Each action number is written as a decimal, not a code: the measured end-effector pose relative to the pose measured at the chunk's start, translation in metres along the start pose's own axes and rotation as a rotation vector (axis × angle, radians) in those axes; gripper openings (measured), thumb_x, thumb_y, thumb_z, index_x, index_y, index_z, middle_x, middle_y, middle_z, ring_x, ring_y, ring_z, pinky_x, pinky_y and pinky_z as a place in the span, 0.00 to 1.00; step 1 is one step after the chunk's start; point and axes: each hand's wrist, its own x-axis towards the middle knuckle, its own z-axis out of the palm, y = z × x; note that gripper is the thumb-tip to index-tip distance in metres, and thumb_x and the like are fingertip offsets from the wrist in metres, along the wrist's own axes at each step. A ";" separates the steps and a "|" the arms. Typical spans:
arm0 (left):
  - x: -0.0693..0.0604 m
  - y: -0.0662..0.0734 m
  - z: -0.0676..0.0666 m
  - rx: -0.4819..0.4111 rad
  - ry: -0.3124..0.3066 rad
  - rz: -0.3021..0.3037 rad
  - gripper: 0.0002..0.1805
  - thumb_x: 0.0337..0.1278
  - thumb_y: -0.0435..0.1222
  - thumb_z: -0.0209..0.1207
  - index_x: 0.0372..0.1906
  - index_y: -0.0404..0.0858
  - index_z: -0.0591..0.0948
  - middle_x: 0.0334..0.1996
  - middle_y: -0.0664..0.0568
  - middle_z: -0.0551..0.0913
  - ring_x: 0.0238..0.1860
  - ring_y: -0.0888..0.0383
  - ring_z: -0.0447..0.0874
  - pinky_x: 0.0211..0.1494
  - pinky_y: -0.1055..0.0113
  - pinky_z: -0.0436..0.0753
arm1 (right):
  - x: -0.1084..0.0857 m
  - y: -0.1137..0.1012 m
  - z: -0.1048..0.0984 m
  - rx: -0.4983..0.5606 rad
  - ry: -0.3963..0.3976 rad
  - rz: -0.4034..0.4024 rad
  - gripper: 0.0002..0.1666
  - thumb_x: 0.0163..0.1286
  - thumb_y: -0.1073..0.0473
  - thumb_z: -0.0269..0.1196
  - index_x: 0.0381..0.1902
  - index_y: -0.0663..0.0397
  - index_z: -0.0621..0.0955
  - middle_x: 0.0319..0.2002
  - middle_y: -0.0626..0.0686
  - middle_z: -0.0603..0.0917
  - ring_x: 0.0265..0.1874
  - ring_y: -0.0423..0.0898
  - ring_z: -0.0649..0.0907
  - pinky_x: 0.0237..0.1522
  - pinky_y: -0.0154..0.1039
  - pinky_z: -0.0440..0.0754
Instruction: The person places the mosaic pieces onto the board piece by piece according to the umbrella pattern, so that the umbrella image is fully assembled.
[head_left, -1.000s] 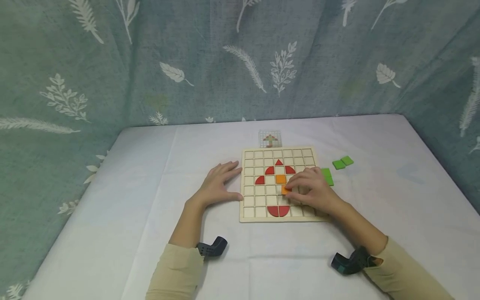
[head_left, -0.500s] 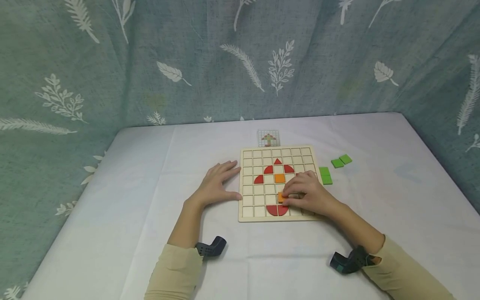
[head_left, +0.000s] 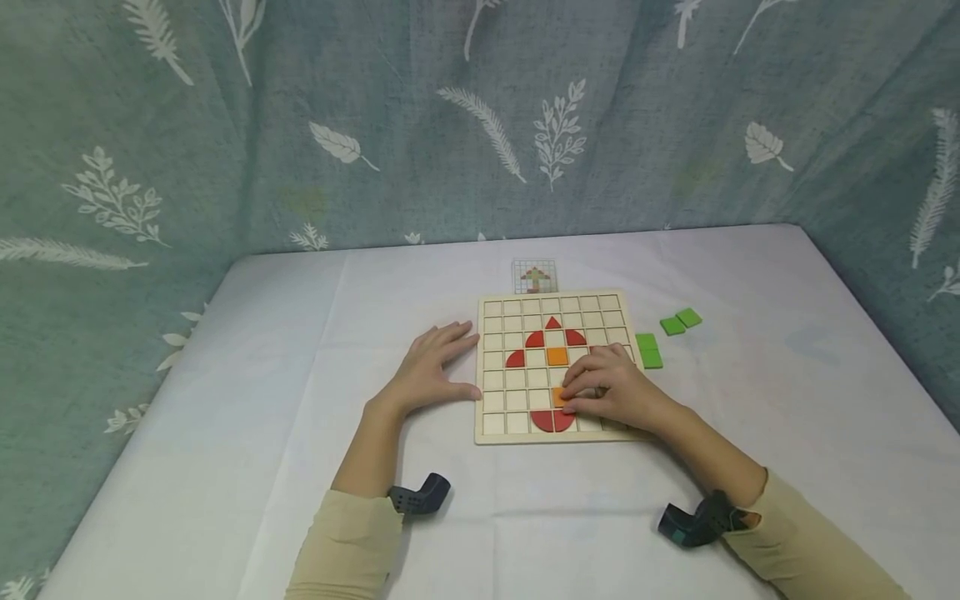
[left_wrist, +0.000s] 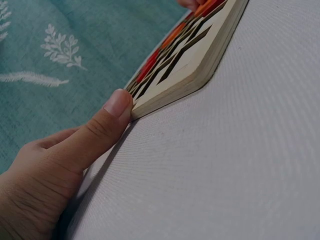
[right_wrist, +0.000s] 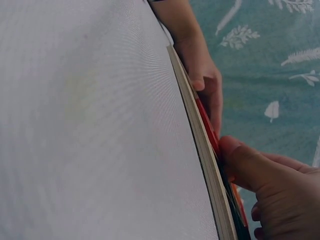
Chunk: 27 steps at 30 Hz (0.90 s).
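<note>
Right hand on the orange square tile, low on the grid board!
Here's the right hand (head_left: 611,392), its grip nearly closed, thumb and fingers pinching the near orange tile (head_left: 557,397) by its right side; whether it sits flat, I can't tell. The tile lies left of that grip, square, so no long axis, just far of the right red quarter-circle tile (head_left: 564,422) and in line with the far orange tile (head_left: 557,357). Farther off, the left hand (head_left: 427,371) spreads its fingers, thumb against the left edge of the grid board (head_left: 493,402).
</note>
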 end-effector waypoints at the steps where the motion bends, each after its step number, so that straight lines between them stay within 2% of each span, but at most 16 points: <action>1: 0.000 0.000 0.000 -0.001 0.002 0.002 0.51 0.32 0.64 0.68 0.68 0.47 0.69 0.72 0.55 0.59 0.73 0.51 0.51 0.76 0.54 0.46 | 0.000 0.000 0.000 0.001 -0.009 0.001 0.10 0.47 0.56 0.75 0.30 0.47 0.89 0.34 0.41 0.84 0.38 0.40 0.78 0.45 0.42 0.65; 11: 0.000 -0.001 0.002 -0.002 -0.003 0.001 0.52 0.32 0.64 0.68 0.68 0.47 0.69 0.72 0.55 0.59 0.73 0.52 0.51 0.76 0.54 0.46 | -0.003 -0.002 -0.004 0.056 -0.103 0.100 0.10 0.53 0.58 0.73 0.36 0.47 0.89 0.38 0.40 0.84 0.42 0.39 0.75 0.48 0.43 0.66; 18: 0.000 -0.002 0.002 0.004 0.008 0.010 0.51 0.32 0.62 0.70 0.67 0.47 0.69 0.72 0.54 0.60 0.73 0.52 0.52 0.76 0.55 0.46 | -0.001 -0.003 -0.003 0.038 -0.085 0.083 0.11 0.52 0.58 0.73 0.36 0.46 0.89 0.37 0.40 0.83 0.41 0.39 0.74 0.46 0.42 0.68; 27: 0.001 -0.003 0.001 0.002 0.018 0.017 0.52 0.31 0.65 0.68 0.67 0.47 0.69 0.72 0.55 0.60 0.73 0.52 0.52 0.76 0.55 0.46 | 0.001 0.000 -0.012 0.021 -0.051 0.138 0.13 0.51 0.55 0.74 0.37 0.47 0.88 0.38 0.40 0.83 0.40 0.39 0.72 0.44 0.40 0.67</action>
